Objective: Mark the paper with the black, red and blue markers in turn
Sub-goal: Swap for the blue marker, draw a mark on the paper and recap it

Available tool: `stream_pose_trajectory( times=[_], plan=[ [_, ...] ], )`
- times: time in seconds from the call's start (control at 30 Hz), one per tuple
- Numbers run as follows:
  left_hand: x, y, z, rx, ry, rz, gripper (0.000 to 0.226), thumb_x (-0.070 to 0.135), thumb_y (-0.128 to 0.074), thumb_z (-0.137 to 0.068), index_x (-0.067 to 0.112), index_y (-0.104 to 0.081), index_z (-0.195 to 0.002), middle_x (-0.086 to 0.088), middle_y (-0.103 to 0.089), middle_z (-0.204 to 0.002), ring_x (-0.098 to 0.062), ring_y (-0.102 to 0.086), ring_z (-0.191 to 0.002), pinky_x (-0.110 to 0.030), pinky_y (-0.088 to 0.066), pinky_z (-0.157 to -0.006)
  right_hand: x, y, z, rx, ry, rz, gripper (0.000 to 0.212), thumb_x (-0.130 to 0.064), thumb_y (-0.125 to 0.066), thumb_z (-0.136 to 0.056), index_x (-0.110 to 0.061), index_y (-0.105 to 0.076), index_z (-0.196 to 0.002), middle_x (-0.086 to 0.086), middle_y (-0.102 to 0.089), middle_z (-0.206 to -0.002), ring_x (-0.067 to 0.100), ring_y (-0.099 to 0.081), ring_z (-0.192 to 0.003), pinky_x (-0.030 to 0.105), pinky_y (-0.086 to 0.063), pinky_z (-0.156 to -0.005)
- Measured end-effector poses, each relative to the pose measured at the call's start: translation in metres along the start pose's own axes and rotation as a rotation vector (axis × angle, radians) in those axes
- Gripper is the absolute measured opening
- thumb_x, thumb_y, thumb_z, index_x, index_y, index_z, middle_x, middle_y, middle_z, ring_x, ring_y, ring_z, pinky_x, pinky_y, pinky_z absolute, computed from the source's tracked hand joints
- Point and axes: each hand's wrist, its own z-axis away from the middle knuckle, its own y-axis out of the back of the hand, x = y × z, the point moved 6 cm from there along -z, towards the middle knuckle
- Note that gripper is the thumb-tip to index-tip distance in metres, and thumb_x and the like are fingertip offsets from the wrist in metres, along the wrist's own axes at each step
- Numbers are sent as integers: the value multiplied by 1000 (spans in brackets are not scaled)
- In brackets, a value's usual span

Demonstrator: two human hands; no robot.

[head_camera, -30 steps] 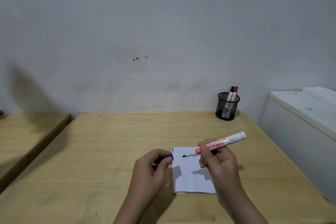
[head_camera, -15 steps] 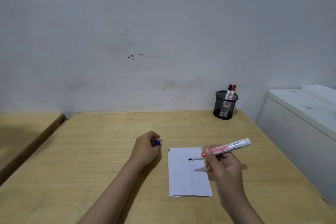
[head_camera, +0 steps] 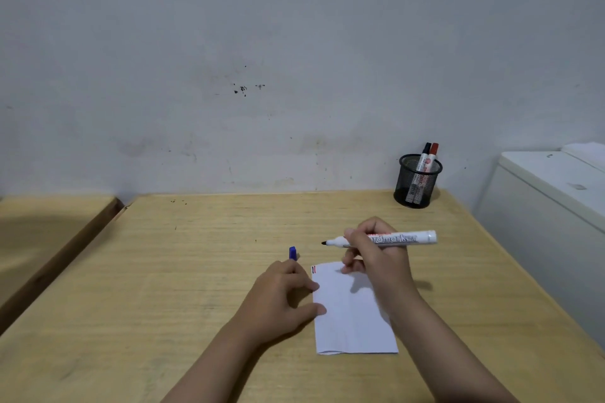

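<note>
Two hands apart: right hand around uncapped marker, label blurred; left hand, fingers relaxed, on paper.

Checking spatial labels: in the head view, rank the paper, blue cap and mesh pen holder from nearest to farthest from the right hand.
1. paper, just below the right hand.
2. blue cap, off to its left.
3. mesh pen holder, far back right corner.
</note>
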Motion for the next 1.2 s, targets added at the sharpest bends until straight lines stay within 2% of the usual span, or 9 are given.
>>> stream_pose_trajectory(
  times=[0.13, 0.23, 0.33, 0.5, 0.73, 1.03, 1.2],
  plan=[
    [4, 1, -1, 38, -75, -78, 45, 58, -64, -67, 26, -69, -97, 17, -61, -103, -6, -52, -101, -30, -46, -87, 14, -17, -23, -58, -121, 9, 14, -1, -58, -84, -5, -54, -71, 9, -66, -63, 19, -64, -55, 33, -58, -55],
    [10, 0, 0, 39, -121, -125, 48, 60, -59, -68, 25, -69, -100, 17, -62, -110, -9, -53, -102, -32, -46, -87, 30, -21, -33, -57, -181, 98, 21, -15, -70, -80, -8, -54, -69, 12, -69, -64, 19, -66, -55, 38, -58, -60],
    [14, 2, -5, 47, -141, -158, 45, 60, -58, -70, 27, -69, -100, 17, -62, -109, -8, -52, -97, -34, -47, -85, 37, -18, -38, 3, -151, 185, 34, -21, -79, -72, -9, -50, -62, 15, -67, -57, 21, -61, -45, 33, -52, -49],
    [10, -6, 0, 36, -177, -183, 31, 50, -57, -78, 25, -69, -93, 15, -65, -106, -9, -53, -91, -36, -49, -77, 55, -12, -34, 84, -122, 180, 30, -7, -70, -78, -7, -44, -63, 12, -58, -49, 22, -57, -39, 30, -48, -43],
    [5, -6, 3, 42, -141, -158, 33, 50, -55, -79, 23, -70, -91, 14, -68, -103, -9, -55, -89, -35, -50, -75, 65, -11, -36, 114, -94, 277, 33, -1, -63, -75, -13, -39, -55, 14, -55, -50, 19, -58, -38, 29, -46, -44],
    [7, -3, -2, 58, -140, -159, 34, 50, -60, -75, 23, -71, -93, 14, -68, -102, -10, -56, -90, -33, -50, -76, 62, -13, -39, 81, -54, 347, 29, -2, -63, -75, -11, -42, -57, 15, -54, -52, 16, -58, -37, 27, -46, -41],
    [6, -3, -2, 56, -128, -150, 34, 51, -61, -74, 24, -70, -93, 15, -67, -102, -9, -54, -90, -33, -49, -77, 64, -13, -40, 85, -48, 367, 31, -4, -64, -74, -15, -42, -54, 14, -56, -52, 18, -62, -40, 30, -49, -46]
  ],
)
